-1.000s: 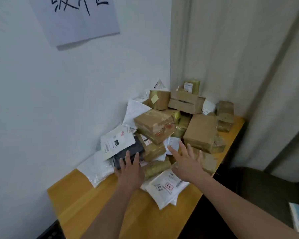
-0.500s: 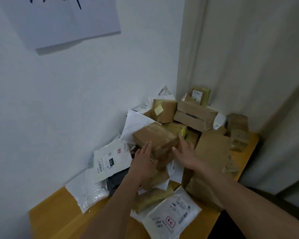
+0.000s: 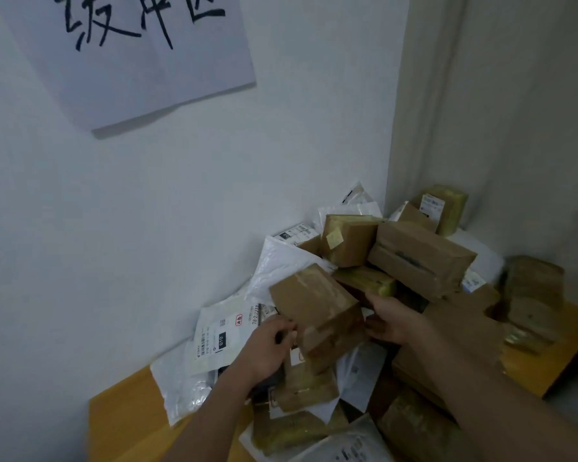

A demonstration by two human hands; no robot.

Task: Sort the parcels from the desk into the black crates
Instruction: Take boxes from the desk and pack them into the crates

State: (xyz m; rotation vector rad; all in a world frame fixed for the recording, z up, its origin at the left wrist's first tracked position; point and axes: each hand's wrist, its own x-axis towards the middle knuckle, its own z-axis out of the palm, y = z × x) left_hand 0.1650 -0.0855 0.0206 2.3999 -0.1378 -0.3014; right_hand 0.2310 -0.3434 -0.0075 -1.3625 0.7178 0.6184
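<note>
Fingers of the left hand (image 3: 264, 350) and right hand (image 3: 392, 323) curled round opposite sides of a taped brown box (image 3: 317, 315), probably to steady it above the heap.

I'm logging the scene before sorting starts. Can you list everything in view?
cardboard boxes: about ten, brown, piled in the desk corner
held box: one, brown, taped, lifted over the pile
mailer bags: several, white, labelled, along the wall and front edge
desk: one, yellow wood
paper sign: one, white, handwritten, on the wall
curtain: one, grey, right
hands: left and right, gripping the held box's ends
</note>
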